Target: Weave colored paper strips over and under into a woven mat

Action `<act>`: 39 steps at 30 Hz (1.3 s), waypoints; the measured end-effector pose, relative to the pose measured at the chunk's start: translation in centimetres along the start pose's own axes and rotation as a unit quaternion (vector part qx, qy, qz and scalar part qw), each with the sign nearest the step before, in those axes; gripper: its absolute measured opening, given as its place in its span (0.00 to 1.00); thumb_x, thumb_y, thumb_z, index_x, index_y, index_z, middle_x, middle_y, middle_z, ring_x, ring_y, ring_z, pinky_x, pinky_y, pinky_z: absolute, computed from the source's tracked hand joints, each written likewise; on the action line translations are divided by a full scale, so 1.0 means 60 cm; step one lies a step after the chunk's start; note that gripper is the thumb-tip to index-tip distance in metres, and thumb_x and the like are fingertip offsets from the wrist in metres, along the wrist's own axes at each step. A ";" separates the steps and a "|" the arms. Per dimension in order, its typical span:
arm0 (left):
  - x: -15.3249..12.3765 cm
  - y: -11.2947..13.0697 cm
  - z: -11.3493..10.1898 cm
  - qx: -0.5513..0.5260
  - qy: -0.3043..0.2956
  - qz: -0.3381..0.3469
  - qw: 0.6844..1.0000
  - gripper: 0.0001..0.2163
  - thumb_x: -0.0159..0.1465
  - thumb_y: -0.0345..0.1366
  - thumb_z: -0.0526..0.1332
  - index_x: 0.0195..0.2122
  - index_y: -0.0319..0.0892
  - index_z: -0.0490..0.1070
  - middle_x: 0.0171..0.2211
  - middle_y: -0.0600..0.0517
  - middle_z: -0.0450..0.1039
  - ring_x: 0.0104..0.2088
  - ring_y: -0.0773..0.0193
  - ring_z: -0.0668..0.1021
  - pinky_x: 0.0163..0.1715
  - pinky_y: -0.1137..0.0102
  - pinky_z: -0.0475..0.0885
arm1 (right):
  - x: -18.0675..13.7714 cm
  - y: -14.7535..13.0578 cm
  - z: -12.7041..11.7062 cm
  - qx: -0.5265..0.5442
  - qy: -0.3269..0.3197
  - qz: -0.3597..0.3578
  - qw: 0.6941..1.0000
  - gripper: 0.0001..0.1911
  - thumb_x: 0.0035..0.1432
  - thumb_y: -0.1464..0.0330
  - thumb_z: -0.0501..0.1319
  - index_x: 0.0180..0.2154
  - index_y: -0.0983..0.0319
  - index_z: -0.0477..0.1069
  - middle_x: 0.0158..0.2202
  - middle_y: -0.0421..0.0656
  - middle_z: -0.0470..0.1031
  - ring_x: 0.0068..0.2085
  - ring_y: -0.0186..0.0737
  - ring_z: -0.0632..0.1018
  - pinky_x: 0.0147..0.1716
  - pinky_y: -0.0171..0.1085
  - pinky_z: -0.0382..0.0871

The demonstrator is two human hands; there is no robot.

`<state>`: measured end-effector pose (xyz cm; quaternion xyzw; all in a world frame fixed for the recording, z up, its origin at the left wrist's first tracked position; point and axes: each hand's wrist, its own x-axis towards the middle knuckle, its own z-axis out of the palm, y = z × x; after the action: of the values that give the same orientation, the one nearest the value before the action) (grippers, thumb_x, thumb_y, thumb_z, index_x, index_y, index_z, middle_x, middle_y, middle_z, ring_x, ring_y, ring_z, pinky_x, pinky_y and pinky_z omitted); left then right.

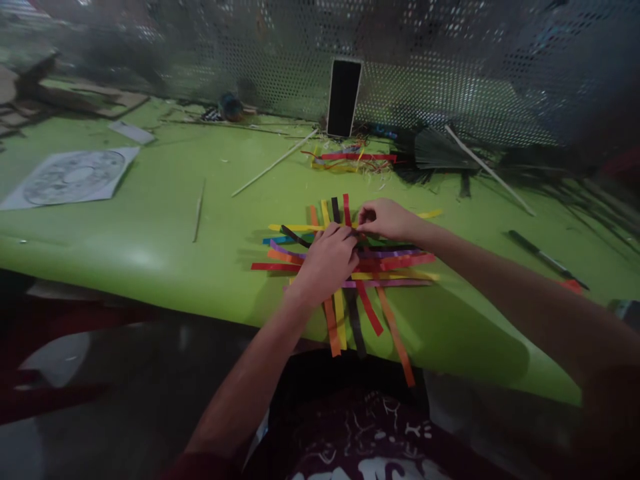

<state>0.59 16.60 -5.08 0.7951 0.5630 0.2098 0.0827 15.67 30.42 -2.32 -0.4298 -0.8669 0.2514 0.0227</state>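
A loose weave of coloured paper strips (390,267) lies on the green table (150,227) near its front edge, with red, orange, yellow, purple, blue and black strips crossing each other. My left hand (325,263) rests on the middle of the weave, fingers curled and pressed onto a black strip (295,235). My right hand (385,219) sits at the far side of the weave, its fingertips pinched on a strip end close to the left hand's fingers.
A phone (343,97) stands against the perforated metal wall. Spare strips (357,159) lie below it. Thin sticks (273,163) lie about, a printed sheet (75,177) is at left, dark leaf strips (440,153) and a pen (545,259) at right.
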 end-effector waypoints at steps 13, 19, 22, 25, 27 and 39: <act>0.004 0.008 -0.020 0.049 0.046 0.021 0.998 0.11 0.71 0.27 0.56 0.49 0.37 0.77 0.51 0.43 0.78 0.55 0.49 0.74 0.56 0.54 0.72 | -0.073 0.017 -0.033 -0.047 0.033 -0.157 0.986 0.12 0.63 0.63 0.63 0.43 0.57 0.84 0.41 0.47 0.82 0.39 0.45 0.78 0.43 0.41 0.68; 0.037 -0.009 -0.040 0.063 -0.003 -0.021 0.998 0.10 0.70 0.27 0.58 0.48 0.38 0.77 0.51 0.43 0.79 0.55 0.49 0.75 0.58 0.53 0.70 | -0.045 0.052 -0.007 -0.051 0.024 -0.188 0.980 0.14 0.62 0.64 0.64 0.46 0.57 0.84 0.35 0.44 0.78 0.36 0.41 0.76 0.38 0.37 0.66; 0.048 -0.020 -0.035 0.060 -0.025 -0.024 0.998 0.11 0.70 0.28 0.59 0.50 0.38 0.77 0.54 0.43 0.77 0.56 0.50 0.75 0.59 0.55 0.70 | -0.043 0.060 0.000 -0.058 0.034 -0.202 0.977 0.13 0.62 0.66 0.64 0.45 0.59 0.84 0.34 0.45 0.76 0.35 0.41 0.75 0.37 0.37 0.65; 0.051 -0.025 -0.026 0.056 -0.034 -0.026 0.998 0.11 0.70 0.29 0.60 0.52 0.38 0.76 0.57 0.43 0.76 0.58 0.50 0.75 0.60 0.55 0.70 | -0.044 0.067 0.008 -0.055 0.041 -0.209 0.976 0.13 0.62 0.66 0.63 0.44 0.60 0.84 0.35 0.46 0.76 0.35 0.42 0.76 0.38 0.38 0.65; 0.049 -0.026 -0.021 0.053 -0.032 -0.026 0.998 0.12 0.70 0.30 0.59 0.53 0.38 0.76 0.57 0.44 0.76 0.59 0.50 0.74 0.62 0.55 0.69 | -0.043 0.070 0.014 -0.053 0.048 -0.211 0.975 0.13 0.63 0.67 0.63 0.45 0.59 0.84 0.36 0.46 0.76 0.37 0.43 0.76 0.39 0.38 0.65; 0.047 -0.043 -0.006 0.023 -0.012 -0.009 1.000 0.14 0.71 0.30 0.59 0.56 0.40 0.77 0.57 0.46 0.77 0.58 0.50 0.73 0.61 0.56 0.70 | -0.050 0.071 0.013 -0.017 0.055 -0.232 0.971 0.14 0.66 0.65 0.61 0.48 0.59 0.83 0.39 0.48 0.76 0.38 0.45 0.76 0.41 0.40 0.66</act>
<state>-0.96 20.11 -5.04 0.7943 0.5734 0.1871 0.0729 20.47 30.00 -4.39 -0.2302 -0.9446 0.2007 0.1206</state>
